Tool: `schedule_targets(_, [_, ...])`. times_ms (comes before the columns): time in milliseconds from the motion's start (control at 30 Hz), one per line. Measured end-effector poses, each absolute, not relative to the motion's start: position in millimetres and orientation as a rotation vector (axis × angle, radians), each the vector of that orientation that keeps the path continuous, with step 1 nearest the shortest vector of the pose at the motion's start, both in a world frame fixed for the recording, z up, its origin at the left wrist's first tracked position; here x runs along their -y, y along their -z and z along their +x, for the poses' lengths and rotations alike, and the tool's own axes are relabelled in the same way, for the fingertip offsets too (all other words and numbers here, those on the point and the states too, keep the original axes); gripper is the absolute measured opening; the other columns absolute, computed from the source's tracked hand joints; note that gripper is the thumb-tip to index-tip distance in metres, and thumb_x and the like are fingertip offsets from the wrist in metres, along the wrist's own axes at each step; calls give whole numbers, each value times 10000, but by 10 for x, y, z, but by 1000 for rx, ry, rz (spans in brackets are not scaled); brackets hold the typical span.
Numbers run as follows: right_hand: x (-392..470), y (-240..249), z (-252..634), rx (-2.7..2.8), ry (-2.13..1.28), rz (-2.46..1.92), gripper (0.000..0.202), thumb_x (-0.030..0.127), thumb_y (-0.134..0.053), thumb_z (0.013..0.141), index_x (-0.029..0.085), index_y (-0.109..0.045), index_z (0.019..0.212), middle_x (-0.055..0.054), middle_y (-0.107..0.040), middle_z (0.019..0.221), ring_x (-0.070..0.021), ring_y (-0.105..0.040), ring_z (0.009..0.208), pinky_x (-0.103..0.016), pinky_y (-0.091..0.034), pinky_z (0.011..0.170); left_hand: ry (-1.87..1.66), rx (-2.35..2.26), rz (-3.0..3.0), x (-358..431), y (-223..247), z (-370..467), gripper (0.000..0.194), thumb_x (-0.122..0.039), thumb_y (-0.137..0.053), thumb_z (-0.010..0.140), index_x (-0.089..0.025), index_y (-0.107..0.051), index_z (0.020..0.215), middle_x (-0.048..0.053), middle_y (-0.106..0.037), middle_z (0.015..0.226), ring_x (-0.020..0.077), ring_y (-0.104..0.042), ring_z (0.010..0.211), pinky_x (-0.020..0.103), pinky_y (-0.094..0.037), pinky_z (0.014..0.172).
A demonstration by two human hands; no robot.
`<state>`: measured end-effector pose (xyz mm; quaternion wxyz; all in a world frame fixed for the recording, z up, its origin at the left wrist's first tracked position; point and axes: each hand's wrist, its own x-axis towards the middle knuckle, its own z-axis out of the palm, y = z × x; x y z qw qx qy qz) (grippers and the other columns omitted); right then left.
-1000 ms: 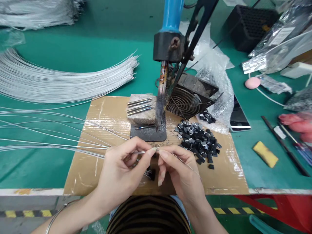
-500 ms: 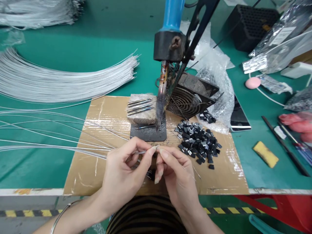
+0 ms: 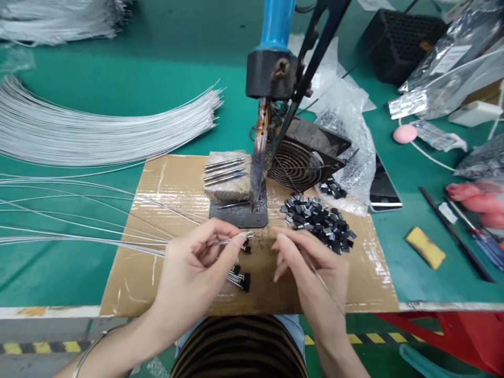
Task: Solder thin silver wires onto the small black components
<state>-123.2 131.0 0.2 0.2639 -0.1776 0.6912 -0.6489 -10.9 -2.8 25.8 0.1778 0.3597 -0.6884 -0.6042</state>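
My left hand [image 3: 200,268] pinches the tip of a thin grey wire [image 3: 222,242] between thumb and forefinger, its end poking out past the fingertips. A little to the right, my right hand [image 3: 318,268] is closed around a fine silvery strand of solder wire [image 3: 321,279] that trails down across the palm. A gap separates the two hands. Below the left fingers lie wires with black connectors [image 3: 246,282] on their ends. Above the hands, the soldering iron [image 3: 259,152] points downward on its stand, its tip over a dark plate [image 3: 236,214].
A pile of small black parts [image 3: 321,223] lies on the cardboard [image 3: 366,283] beside a dusty fan [image 3: 303,157]. Metal tips [image 3: 224,170] rest on a block. Left is a large wire bundle [image 3: 118,134]. At right are a yellow sponge [image 3: 425,247] and bags.
My right hand has moved right, away from the left fingertips, with the strand still in it. Black connectors below the hands now show more. My left hand has shifted slightly left, keeping its pinch.
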Motion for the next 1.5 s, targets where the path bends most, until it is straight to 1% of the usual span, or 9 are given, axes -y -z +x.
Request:
schedule_targets(133, [-1368,55,-1531,-2728,1241,-1096,127,227,-710,948,178,-796,1029,-14,-678,812,-158,-603,716,-314,-519,664,1709,1955,1021,43,-245,-96,80,-297,-706,905,-220,-724,918,-7,-670,715,83,-554,579,124,-399,498])
schedule_targets(233, [-1346,117,-1636,-2887,889,-1313,139,248,-703,951,147,-778,1012,-23,-650,785,-214,-577,786,-375,-504,745,1696,1974,1013,44,-239,-84,83,-287,-702,902,-211,-720,874,3,-671,710,92,-561,575,149,-371,480])
schedule_targets(367, [-1320,146,-1635,-2925,794,-1321,103,253,-715,941,164,-762,959,-21,-637,785,-230,-557,799,-368,-487,721,1669,2012,1009,38,-240,-73,95,-293,-698,907,-207,-725,875,16,-688,735,106,-583,595,176,-362,488])
schedule_targets(667, [-1342,58,-1544,-2753,1310,-1148,80,153,-712,935,188,-725,1006,-14,-730,922,-158,-636,791,-316,-520,802,1649,2055,1021,30,-233,-67,131,-318,-688,932,-199,-716,887,23,-694,761,119,-583,611,218,-365,504])
schedule_targets(800, [-1313,-13,-1471,-2432,1559,-837,153,165,-720,930,225,-760,1064,3,-727,939,-124,-662,782,-259,-543,747,1611,2072,1040,32,-231,-64,145,-338,-683,936,-200,-705,896,16,-675,743,111,-540,569,221,-344,479])
schedule_targets(933, [-1281,-67,-1392,-2151,1682,-666,104,208,-729,940,277,-799,973,19,-717,898,-104,-634,744,-220,-527,673,1599,2109,1048,39,-247,-67,143,-327,-675,929,-200,-700,867,17,-686,748,116,-560,576,210,-372,482])
schedule_targets(1167, [-1211,-144,-1274,-1751,1754,-388,39,277,-772,919,252,-800,907,23,-701,717,-79,-625,591,-162,-528,575,1661,2089,1029,72,-312,-92,107,-301,-708,897,-210,-708,841,18,-733,855,135,-685,721,155,-497,565])
schedule_targets(1300, [-1169,-145,-1226,-1670,1772,-364,35,263,-787,898,243,-810,881,11,-719,752,-68,-602,571,-150,-523,553,1841,1999,930,103,-365,-118,68,-233,-712,895,-210,-709,831,13,-742,937,117,-703,783,125,-557,677])
schedule_targets(1500, [-1154,-130,-1190,-1625,1775,-378,43,265,-785,904,272,-823,924,10,-722,775,-67,-599,571,-147,-516,536,1926,1981,918,122,-388,-115,49,-213,-708,902,-204,-718,854,21,-743,899,108,-696,774,107,-556,700])
